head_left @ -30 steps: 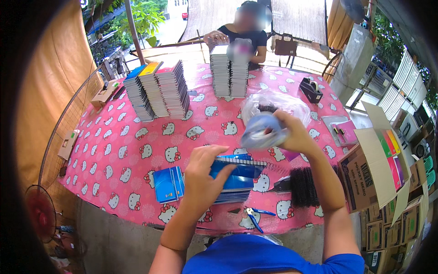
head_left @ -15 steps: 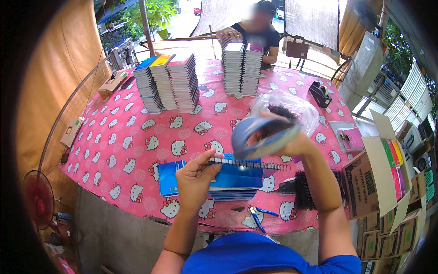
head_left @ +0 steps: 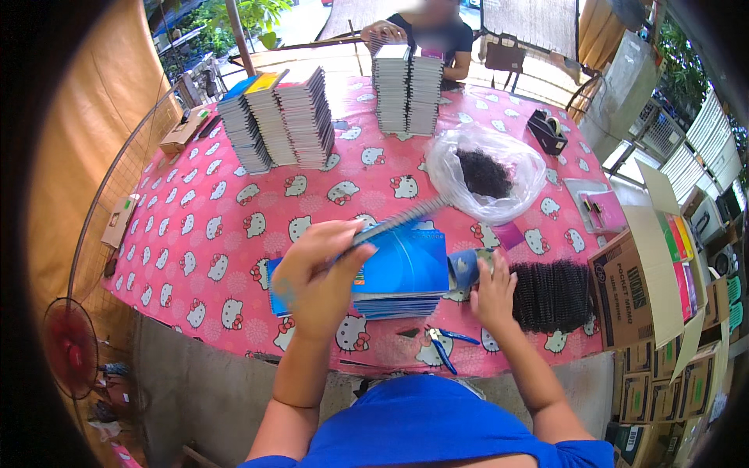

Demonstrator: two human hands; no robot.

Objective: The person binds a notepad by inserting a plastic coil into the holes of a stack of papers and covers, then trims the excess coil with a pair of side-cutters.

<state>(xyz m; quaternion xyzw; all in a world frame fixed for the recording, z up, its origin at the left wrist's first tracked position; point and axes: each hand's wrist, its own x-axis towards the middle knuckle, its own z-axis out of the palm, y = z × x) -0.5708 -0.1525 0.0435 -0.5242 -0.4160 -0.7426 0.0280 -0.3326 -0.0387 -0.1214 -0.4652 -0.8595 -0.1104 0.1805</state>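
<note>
My left hand (head_left: 316,273) is closed around one end of a thin spiral notebook (head_left: 406,218), held tilted with its coil edge up. Below it lies a stack of blue-covered notebooks (head_left: 398,269). Right of the stack, my right hand (head_left: 495,292) has its thumb and fingers on a blue patterned band-like piece (head_left: 464,269) at table level; its exact kind is unclear. Close by my right hand is a block of black spiral coils (head_left: 550,296). Blue-handled cutting pliers (head_left: 443,347) lie at the near edge.
Tall notebook stacks (head_left: 300,117) stand at the far left, and others (head_left: 407,93) in front of a seated person (head_left: 437,39). A clear plastic bag (head_left: 515,207) holds black coils. Right are a tape dispenser (head_left: 548,132) and an open carton (head_left: 624,288). A fan (head_left: 70,347) stands left.
My right hand has come down from above the table, bringing the blue band-like piece beside the stack. The notebook in my left hand has tilted, its far end now higher.
</note>
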